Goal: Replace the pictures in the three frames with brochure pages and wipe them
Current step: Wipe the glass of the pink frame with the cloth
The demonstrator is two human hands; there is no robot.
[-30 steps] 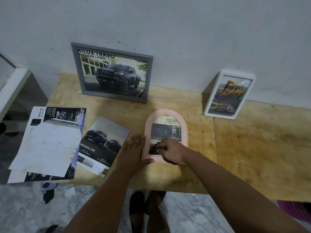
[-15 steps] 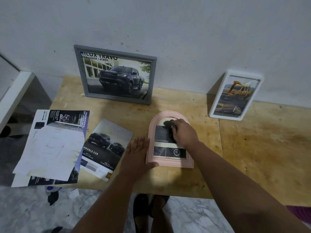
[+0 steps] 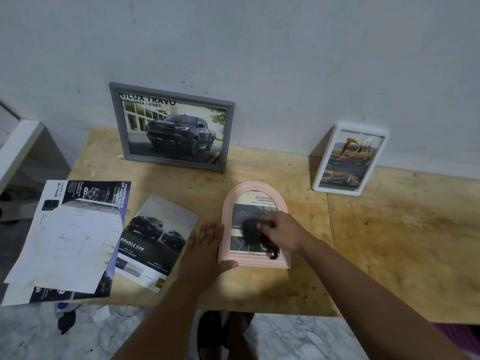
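Since half a second ago my right hand (image 3: 281, 233) has slid down from the arch top to the middle of the pink arched frame (image 3: 255, 227), fingers curled round a dark cloth (image 3: 253, 233) pressed on the glass. My left hand (image 3: 205, 249) lies flat with straight fingers against the frame's left edge, thumb at its lower corner. The frame lies flat on the pale plywood tabletop (image 3: 389, 242), stained in patches. A grey frame (image 3: 172, 127) and a white frame (image 3: 350, 159) lean against the scuffed white wall (image 3: 259, 48). Brochure pages (image 3: 70, 240) and a brochure (image 3: 155, 242) lie at left; marbled floor (image 3: 298, 339) shows below the table edge.
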